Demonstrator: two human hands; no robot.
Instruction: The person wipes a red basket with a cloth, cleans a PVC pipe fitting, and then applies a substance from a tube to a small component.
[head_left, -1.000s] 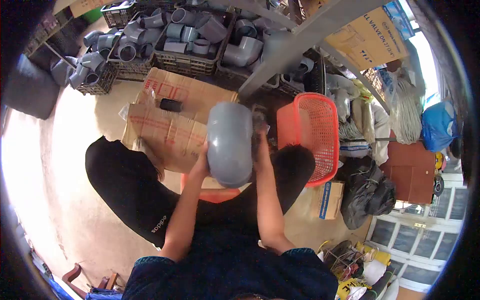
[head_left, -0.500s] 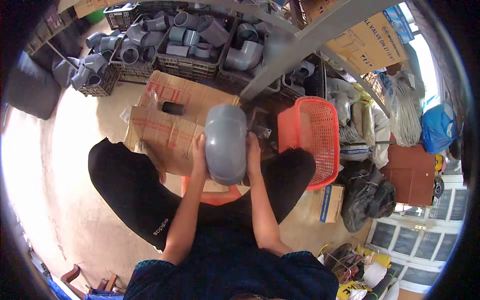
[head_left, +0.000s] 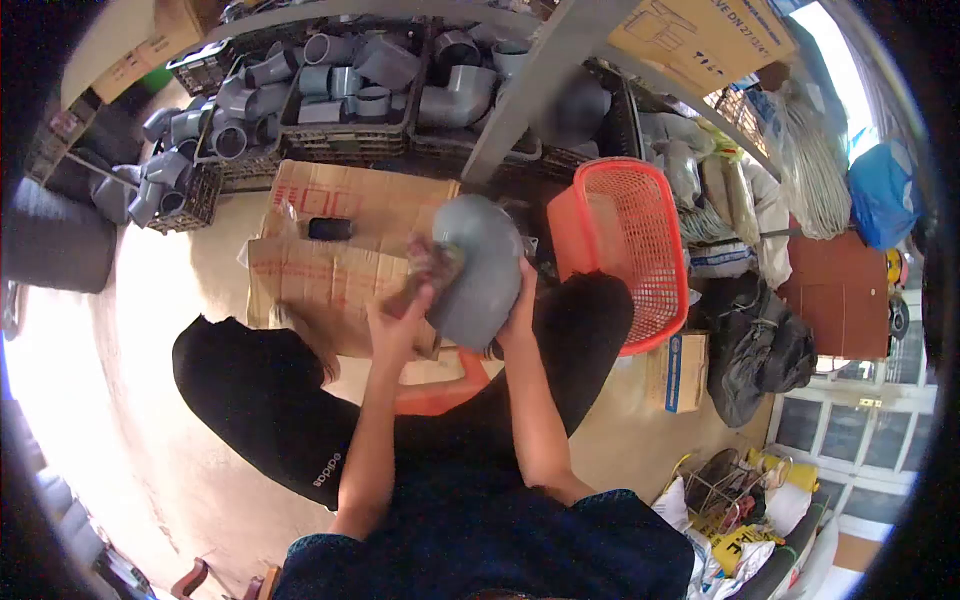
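Your right hand [head_left: 517, 305] grips the grey PVC elbow [head_left: 478, 268]; left hand [head_left: 398, 322] presses a blurred rag [head_left: 432, 266] w/ closed grip.

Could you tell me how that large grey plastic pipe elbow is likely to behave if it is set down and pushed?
The large grey plastic pipe elbow looks rigid: its curve keeps shape between the left hand and right hand. Its smooth rounded back would probably rock or roll rather than sit still. Being hollow, as the similar grey fittings in the black crates show, it is likely light for its bulk.
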